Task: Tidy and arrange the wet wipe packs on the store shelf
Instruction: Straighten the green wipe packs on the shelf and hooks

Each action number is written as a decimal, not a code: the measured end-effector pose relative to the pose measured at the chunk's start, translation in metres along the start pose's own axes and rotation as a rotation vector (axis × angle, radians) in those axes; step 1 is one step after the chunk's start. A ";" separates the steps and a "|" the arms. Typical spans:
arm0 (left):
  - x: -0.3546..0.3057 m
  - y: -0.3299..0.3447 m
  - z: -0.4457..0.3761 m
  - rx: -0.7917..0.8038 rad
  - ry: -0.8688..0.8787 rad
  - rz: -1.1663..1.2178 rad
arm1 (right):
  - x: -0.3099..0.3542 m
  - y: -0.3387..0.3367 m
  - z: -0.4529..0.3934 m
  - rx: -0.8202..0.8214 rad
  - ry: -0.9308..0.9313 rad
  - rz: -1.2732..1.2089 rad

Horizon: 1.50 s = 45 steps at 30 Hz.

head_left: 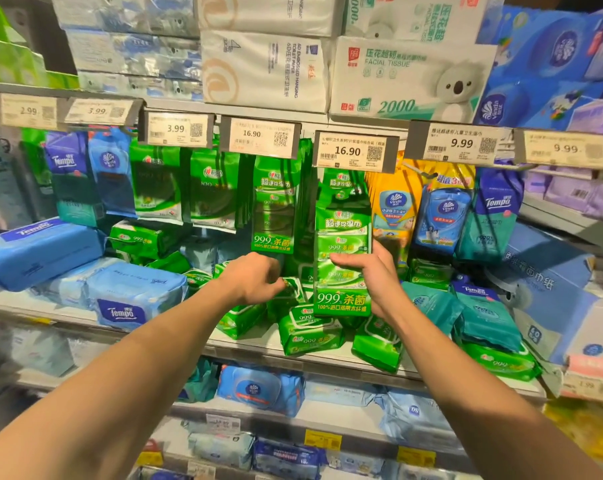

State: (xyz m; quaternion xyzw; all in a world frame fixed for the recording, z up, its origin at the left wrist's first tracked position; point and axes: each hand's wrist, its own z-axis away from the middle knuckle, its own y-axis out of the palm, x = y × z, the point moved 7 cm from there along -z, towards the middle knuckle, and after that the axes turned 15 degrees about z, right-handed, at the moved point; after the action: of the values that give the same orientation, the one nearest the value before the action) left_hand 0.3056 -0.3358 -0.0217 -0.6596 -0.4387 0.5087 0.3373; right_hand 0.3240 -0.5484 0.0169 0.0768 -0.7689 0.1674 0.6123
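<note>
Store shelf (258,355): right hand (369,275) grips the hanging green multipack (341,244); left hand (255,275) pinches a loose green pack (289,289). Next, judged: straighten multipack, stack pack.

Upper shelf: koala-printed facial tissue box (410,77) beside white toilet paper packs (263,69). Below them, price tags (355,151) line the shelf rail.

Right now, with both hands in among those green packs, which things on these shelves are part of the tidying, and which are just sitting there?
Part of the job:
- tall green wipe pack, gripped by the right hand
- small green pack, under the left hand
- loose green packs jumbled on the shelf

Just there:
- koala tissue box above
- blue Tempo pack
- price tags
</note>
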 end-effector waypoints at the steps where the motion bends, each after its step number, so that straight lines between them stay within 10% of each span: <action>1: 0.001 0.001 0.001 -0.005 0.000 -0.003 | 0.003 0.000 0.000 -0.009 -0.021 0.000; 21: 0.018 0.009 0.003 -0.328 0.047 -0.053 | -0.017 0.030 -0.007 -0.039 -0.205 -0.162; 45: 0.001 -0.001 0.009 -0.236 0.033 -0.036 | 0.021 -0.004 -0.005 -0.137 -0.200 -0.105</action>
State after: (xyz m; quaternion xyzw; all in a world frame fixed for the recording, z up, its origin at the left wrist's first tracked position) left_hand 0.2966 -0.3350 -0.0235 -0.6951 -0.5015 0.4365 0.2735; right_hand 0.3248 -0.5488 0.0393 0.0912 -0.8306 0.0735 0.5445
